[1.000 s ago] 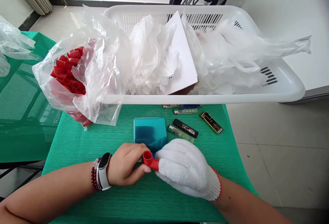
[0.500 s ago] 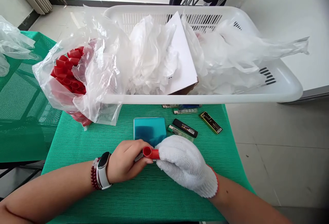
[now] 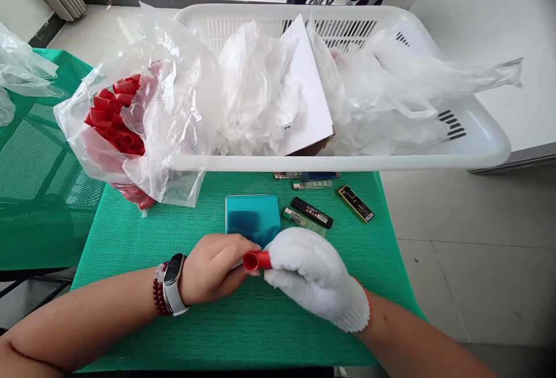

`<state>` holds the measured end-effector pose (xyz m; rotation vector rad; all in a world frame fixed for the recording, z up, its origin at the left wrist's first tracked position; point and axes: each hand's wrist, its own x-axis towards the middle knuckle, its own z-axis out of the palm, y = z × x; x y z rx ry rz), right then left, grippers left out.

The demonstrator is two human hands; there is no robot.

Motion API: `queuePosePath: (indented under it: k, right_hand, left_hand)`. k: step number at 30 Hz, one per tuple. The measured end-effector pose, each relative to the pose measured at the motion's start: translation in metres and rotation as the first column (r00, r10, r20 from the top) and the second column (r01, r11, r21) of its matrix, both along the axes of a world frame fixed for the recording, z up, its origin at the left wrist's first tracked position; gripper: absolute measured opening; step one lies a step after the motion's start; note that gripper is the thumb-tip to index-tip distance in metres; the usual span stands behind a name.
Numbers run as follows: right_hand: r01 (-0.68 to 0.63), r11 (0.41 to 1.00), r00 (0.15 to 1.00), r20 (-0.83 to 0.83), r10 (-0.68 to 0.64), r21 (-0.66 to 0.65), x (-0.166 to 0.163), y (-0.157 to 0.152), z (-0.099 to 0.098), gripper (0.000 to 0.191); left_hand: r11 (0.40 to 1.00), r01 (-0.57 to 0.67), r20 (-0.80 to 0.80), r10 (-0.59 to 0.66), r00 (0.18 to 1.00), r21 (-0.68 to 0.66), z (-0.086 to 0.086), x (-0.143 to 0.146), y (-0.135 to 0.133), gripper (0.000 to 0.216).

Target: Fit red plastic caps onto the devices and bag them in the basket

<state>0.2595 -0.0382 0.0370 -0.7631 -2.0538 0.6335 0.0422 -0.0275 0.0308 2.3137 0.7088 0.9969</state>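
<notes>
My right hand (image 3: 315, 279), in a white knitted glove with a red-edged cuff, is closed on a red plastic sleeve (image 3: 264, 260). The sleeve's round open end points left and toward me. My left hand (image 3: 221, 265) is bare, with a smart band and beads at the wrist. Its thumb and forefinger are closed at the sleeve's open end; whether something else lies inside the fingers is hidden. Right behind both hands lies a shiny teal flat case (image 3: 252, 213), its near part covered by them. A green lighter (image 3: 304, 221) and a black lighter (image 3: 313, 212) lie beyond the glove.
A white plastic basket (image 3: 339, 163) spans the far table edge, with crumpled clear bags and a white box (image 3: 308, 91). At left, a clear bag holds several red sleeves (image 3: 115, 114). A black-and-gold slim box (image 3: 355, 204) lies right on the green mesh table cover (image 3: 278, 331).
The red sleeve has turned slightly, its open end now facing more toward me. My left fingers have shifted a little over it. The view has tilted slightly, and the table things stay put.
</notes>
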Motion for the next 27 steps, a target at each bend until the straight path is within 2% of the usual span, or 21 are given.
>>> queuePosePath:
  k: [3, 5, 7, 10, 14, 19, 22, 25, 27]
  right_hand:
    - [-0.023, 0.976, 0.986, 0.167, -0.013, 0.215, 0.004, -0.001, -0.001, 0.016]
    - [-0.037, 0.959, 0.971, 0.236, -0.031, 0.28, 0.007, 0.001, -0.001, 0.016]
    - [-0.023, 0.96, 0.972, 0.229, -0.043, 0.28, 0.008, 0.005, -0.002, 0.015]
    - [0.033, 0.967, 0.99, 0.126, -0.066, 0.251, 0.009, 0.012, -0.002, 0.022]
    - [0.122, 0.95, 0.99, 0.04, -0.139, 0.287, 0.008, 0.019, -0.004, 0.029]
    - [0.188, 0.918, 0.971, 0.073, -0.226, 0.351, 0.004, 0.021, -0.003, 0.029]
    - [0.199, 0.894, 0.966, 0.075, -0.249, 0.402, 0.003, 0.024, 0.015, 0.029]
    - [0.232, 0.869, 0.947, 0.103, -0.304, 0.437, 0.001, 0.04, 0.047, 0.026]
    - [0.268, 0.858, 0.906, 0.188, -0.379, 0.439, -0.003, 0.059, 0.069, 0.02]
  left_hand:
    - [0.991, 0.063, 0.008, -0.063, 0.998, -0.115, 0.0, 0.0, 0.001, 0.02]
    - [0.989, 0.067, 0.009, -0.067, 0.998, -0.133, -0.002, -0.001, 0.002, 0.02]
    - [0.99, 0.038, 0.03, -0.034, 0.999, -0.134, -0.006, -0.001, 0.003, 0.019]
    - [0.981, -0.057, 0.047, 0.067, 0.997, -0.186, -0.011, -0.004, 0.007, 0.021]
    - [0.925, -0.156, 0.042, 0.182, 0.982, -0.346, -0.015, -0.009, 0.011, 0.031]
    - [0.861, -0.163, 0.093, 0.236, 0.967, -0.481, -0.018, -0.012, 0.016, 0.04]
    - [0.836, -0.194, 0.1, 0.283, 0.954, -0.513, -0.019, -0.011, 0.019, 0.041]
    - [0.786, -0.274, 0.056, 0.363, 0.93, -0.555, -0.019, -0.009, 0.022, 0.04]
    - [0.739, -0.319, 0.04, 0.422, 0.906, -0.593, -0.019, -0.007, 0.024, 0.039]
